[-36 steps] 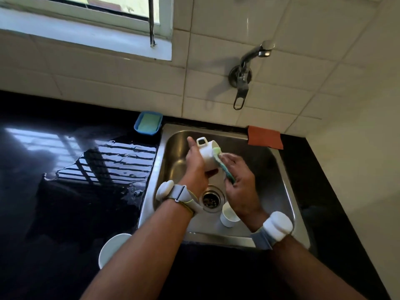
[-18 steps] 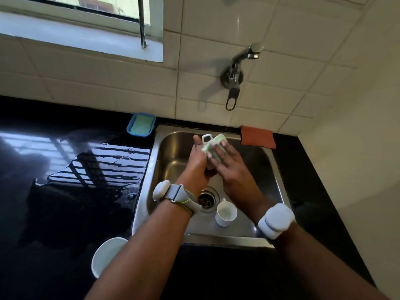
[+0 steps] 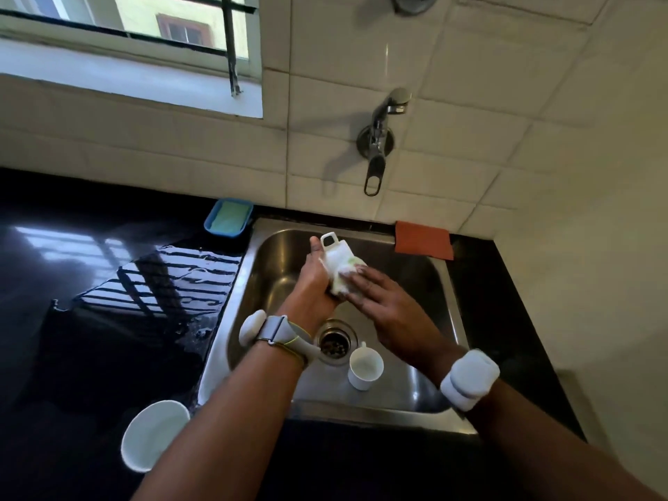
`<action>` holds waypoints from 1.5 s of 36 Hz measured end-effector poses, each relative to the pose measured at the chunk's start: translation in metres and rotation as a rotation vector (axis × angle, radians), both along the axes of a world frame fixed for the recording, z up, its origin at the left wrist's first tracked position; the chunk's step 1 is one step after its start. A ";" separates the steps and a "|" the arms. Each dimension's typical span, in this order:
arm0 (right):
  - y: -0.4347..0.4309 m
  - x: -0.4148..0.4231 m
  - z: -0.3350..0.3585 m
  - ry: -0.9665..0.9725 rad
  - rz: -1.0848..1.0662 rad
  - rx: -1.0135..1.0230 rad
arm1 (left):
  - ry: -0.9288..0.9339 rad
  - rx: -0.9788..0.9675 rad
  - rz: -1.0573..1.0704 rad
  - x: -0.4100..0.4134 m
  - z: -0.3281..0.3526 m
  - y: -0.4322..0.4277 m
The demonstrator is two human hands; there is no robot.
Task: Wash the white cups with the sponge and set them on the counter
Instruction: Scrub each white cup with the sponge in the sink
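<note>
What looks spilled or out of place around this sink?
Water is pooled on the black counter left of the sink, spreading toward its rim. The orange cloth lies over the sink's back right rim. Nothing else stands out.

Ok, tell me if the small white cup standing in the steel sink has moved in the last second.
No. The small white cup sits just right of the round drain, as before.

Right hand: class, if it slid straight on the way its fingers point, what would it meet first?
The sponge. The right hand points up and left and presses it flat against the cup, which the left hand grips; cup and left palm lie just behind.
</note>
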State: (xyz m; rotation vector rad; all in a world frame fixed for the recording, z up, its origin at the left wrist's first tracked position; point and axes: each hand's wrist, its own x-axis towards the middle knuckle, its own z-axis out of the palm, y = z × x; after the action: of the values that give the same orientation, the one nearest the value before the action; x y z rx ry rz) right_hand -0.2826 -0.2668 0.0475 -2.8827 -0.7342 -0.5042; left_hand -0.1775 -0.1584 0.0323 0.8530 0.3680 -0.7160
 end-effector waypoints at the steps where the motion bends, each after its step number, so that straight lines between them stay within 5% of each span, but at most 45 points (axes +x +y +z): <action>1: -0.002 0.003 0.002 0.004 -0.010 0.034 | 0.007 -0.007 -0.011 -0.001 0.001 0.000; 7: -0.012 0.022 0.021 0.130 -0.211 0.614 | -0.030 -0.018 -0.206 -0.022 0.003 -0.005; 12: -0.023 0.032 0.028 0.284 -0.211 0.847 | -0.120 0.059 -0.231 -0.027 0.003 0.004; 20: -0.014 0.028 0.016 0.155 -0.292 0.772 | -0.143 0.237 -0.201 -0.025 0.004 -0.002; 23: -0.014 0.025 0.011 0.087 -0.407 0.743 | -0.294 0.171 -0.172 -0.031 0.000 -0.003; 27: -0.007 0.023 0.008 0.191 -0.494 0.838 | -0.536 0.368 -0.135 -0.046 -0.014 -0.009; 29: -0.003 0.022 0.007 0.176 -0.494 0.876 | -0.493 0.420 -0.054 -0.047 -0.016 -0.011; 34: 0.000 0.014 0.012 0.121 -0.281 0.914 | -0.111 0.136 0.082 -0.040 -0.013 -0.012; 41: -0.010 0.019 0.010 0.174 -0.337 1.073 | -0.120 0.066 -0.045 -0.044 -0.013 -0.013; 48: 0.005 0.002 -0.008 0.145 -0.280 0.847 | 0.126 -0.151 0.092 -0.041 -0.021 -0.010; 54: 0.006 0.017 -0.006 0.178 -0.416 0.933 | -0.169 0.254 0.104 -0.035 -0.020 -0.013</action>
State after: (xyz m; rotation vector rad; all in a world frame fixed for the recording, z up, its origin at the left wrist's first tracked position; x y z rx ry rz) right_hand -0.2658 -0.2612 0.0416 -2.1179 0.1432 -0.4528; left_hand -0.2126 -0.1714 0.0122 1.1179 0.3533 -0.5028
